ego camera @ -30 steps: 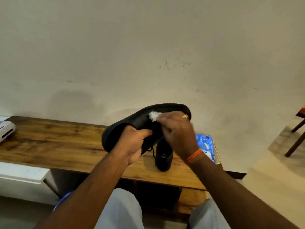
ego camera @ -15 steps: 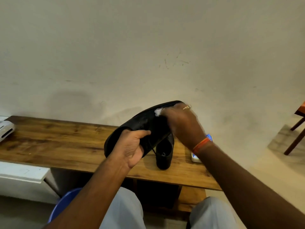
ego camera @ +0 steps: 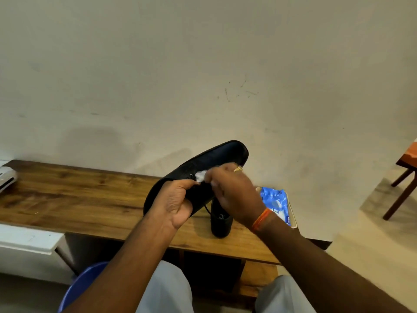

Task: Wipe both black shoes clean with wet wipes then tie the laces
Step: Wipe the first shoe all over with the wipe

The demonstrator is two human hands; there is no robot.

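My left hand (ego camera: 178,199) gripped the first black shoe (ego camera: 203,168) aloft while my right hand (ego camera: 234,195) pinched a wet wipe (ego camera: 200,176) against it, the second shoe (ego camera: 221,222) standing below them, seemingly unwiped, laces untied.

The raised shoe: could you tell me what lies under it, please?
Under the raised shoe stands the second shoe on the wooden bench; the right hand covers its far part.
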